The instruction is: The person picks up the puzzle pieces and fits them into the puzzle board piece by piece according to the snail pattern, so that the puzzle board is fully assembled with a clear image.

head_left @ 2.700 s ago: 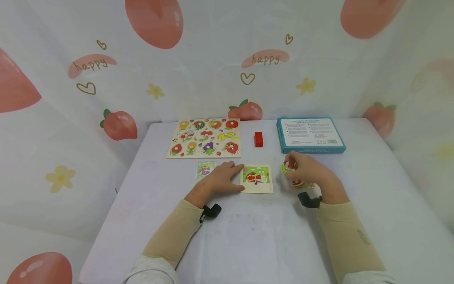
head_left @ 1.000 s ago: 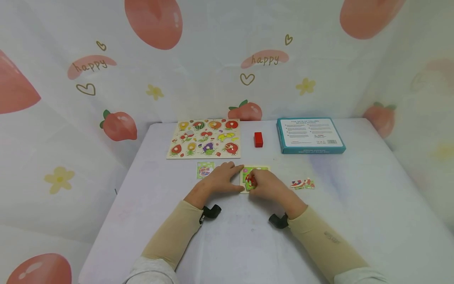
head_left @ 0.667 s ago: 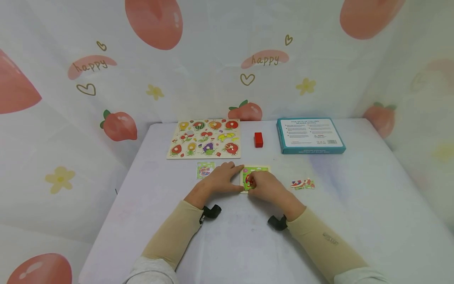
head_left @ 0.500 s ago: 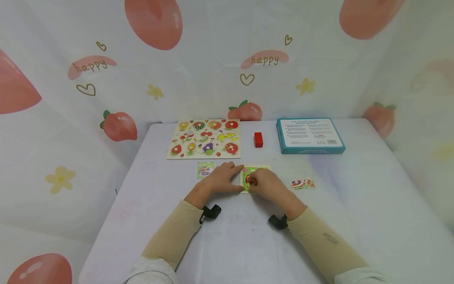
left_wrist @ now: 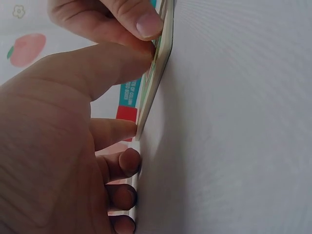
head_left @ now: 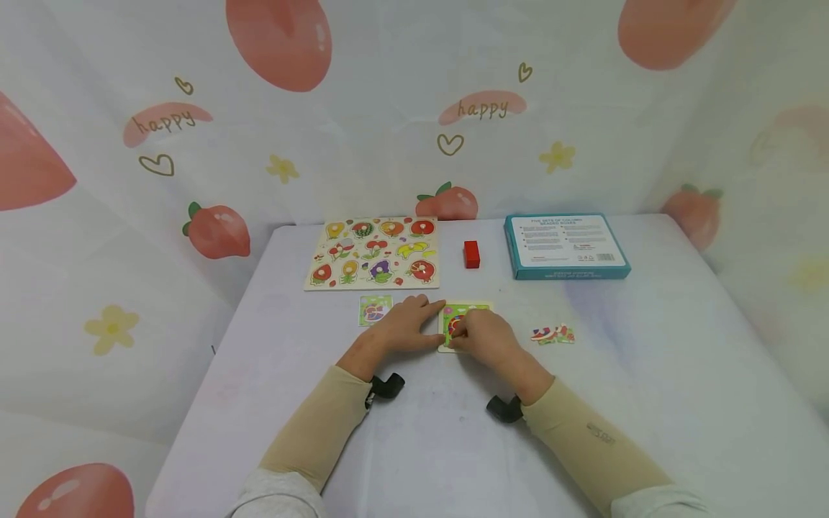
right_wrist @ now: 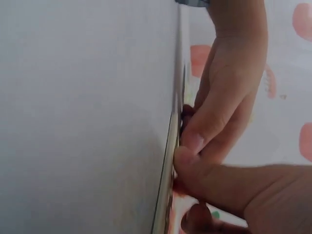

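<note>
A small wooden jigsaw puzzle board [head_left: 466, 303] with a green and red picture lies between the hands. My left hand [head_left: 403, 325] spans its left side, index finger at the far corner and thumb at the near one. Over the lower part of the board, my right hand [head_left: 488, 338] pinches a puzzle piece with thumb and curled fingers. That piece is mostly covered by the fingers. The left wrist view shows both thumbs close together at the edge of the board [left_wrist: 165, 53]. Several loose puzzle pieces [head_left: 553, 335] lie right of the board.
A small picture card [head_left: 374, 310] lies left of the left hand. Behind it is a fruit peg puzzle [head_left: 372, 253]. A red block [head_left: 472, 255] and a blue-edged box [head_left: 567, 247] sit toward the back of the white table [head_left: 414, 446].
My right hand has carried a piece from the loose pieces leftward onto the board. Lately its fingers shift only slightly there. The left hand stays at the board's left side.
</note>
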`<state>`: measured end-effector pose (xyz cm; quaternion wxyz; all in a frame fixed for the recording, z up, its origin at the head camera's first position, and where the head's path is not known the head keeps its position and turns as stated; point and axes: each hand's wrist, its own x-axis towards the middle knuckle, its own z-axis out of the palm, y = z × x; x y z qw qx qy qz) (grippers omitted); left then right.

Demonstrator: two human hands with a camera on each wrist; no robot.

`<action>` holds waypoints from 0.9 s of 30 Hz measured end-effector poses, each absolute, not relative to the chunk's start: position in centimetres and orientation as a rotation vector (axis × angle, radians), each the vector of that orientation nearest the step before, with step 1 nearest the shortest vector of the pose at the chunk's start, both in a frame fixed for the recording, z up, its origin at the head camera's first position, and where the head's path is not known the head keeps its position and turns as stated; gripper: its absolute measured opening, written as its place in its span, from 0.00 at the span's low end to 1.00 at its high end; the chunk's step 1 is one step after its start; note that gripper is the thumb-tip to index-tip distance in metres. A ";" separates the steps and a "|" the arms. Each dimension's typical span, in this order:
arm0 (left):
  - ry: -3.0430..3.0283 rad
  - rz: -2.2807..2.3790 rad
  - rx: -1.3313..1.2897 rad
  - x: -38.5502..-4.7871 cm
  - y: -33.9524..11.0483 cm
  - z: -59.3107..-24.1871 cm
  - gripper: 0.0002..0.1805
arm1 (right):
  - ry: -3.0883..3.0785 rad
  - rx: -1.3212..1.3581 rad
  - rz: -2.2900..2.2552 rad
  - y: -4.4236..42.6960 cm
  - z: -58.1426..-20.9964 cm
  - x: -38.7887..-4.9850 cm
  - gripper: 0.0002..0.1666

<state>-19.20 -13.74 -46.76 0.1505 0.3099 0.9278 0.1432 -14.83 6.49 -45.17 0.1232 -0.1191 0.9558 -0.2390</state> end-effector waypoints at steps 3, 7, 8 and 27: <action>2.662 0.407 0.884 -19.2 -13.7 -46.8 0.44 | 2.768 -0.414 -0.707 6.8 -44.8 -14.9 0.12; 2.674 0.378 0.882 -19.2 -13.7 -46.8 0.45 | 2.748 -0.450 -0.721 7.7 -43.9 -15.2 0.16; 2.676 0.377 0.882 -19.2 -13.7 -46.8 0.45 | 2.749 -0.453 -0.718 8.0 -43.7 -15.3 0.17; 2.675 0.371 0.836 -19.0 -13.4 -46.7 0.52 | 2.481 -0.297 -0.833 16.8 -41.2 -17.2 0.29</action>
